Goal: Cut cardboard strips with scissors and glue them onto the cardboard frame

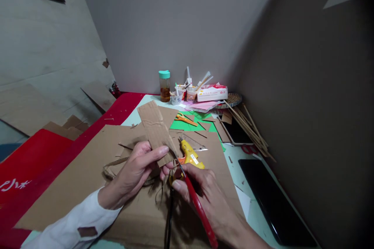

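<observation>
My left hand [137, 169] pinches a strip of brown cardboard [154, 128], thumb on its upper face, and holds it tilted up above the work surface. My right hand [201, 190] is closed round a long red-handled tool [195, 198]. The tool's thin dark metal end meets the strip's lower right edge; its exact kind is unclear. Behind my hands a yellow glue gun [189, 151] lies on the large cardboard sheet [96, 155]. Thin torn cardboard strips [112, 165] curl beside my left hand.
Orange scissors [188, 120] rest on a green sheet [179, 124] beyond. A bottle with a teal lid [164, 85], paper cups [191, 94] and a tissue pack [212, 93] line the back. Wooden sticks [248, 128] and a black slab [271, 198] lie to the right.
</observation>
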A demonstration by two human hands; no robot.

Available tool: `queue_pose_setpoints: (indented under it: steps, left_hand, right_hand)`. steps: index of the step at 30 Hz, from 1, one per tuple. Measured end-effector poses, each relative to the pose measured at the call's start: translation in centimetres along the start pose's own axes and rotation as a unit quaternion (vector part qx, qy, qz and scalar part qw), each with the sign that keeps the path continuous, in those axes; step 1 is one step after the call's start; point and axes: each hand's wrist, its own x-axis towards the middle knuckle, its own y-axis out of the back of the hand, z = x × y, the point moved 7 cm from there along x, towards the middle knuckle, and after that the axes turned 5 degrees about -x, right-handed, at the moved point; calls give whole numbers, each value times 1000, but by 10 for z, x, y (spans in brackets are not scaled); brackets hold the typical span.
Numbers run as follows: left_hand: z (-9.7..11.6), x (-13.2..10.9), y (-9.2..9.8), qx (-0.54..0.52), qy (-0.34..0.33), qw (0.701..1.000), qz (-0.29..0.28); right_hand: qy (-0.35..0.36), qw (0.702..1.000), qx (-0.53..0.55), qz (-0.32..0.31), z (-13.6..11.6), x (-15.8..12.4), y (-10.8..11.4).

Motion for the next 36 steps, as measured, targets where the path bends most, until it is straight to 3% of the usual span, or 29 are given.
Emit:
queue_pose_setpoints:
  steps: [10, 23, 32, 36]
  left_hand:
    - [-1, 1, 5, 7, -1, 1000, 21]
    - [-13, -5, -9, 44, 2, 999, -30]
    - [-15, -6, -8, 19, 12, 1000, -11]
    - [-5, -2, -1, 15, -4, 1000, 14]
  right_hand:
    - [7, 1000, 23, -2, -2, 3, -6]
    - [-5, 998, 48, -27, -5, 4, -3]
    - [4, 1000, 19, -1, 0, 3, -11]
    - [8, 1000, 9, 2, -1, 4, -9]
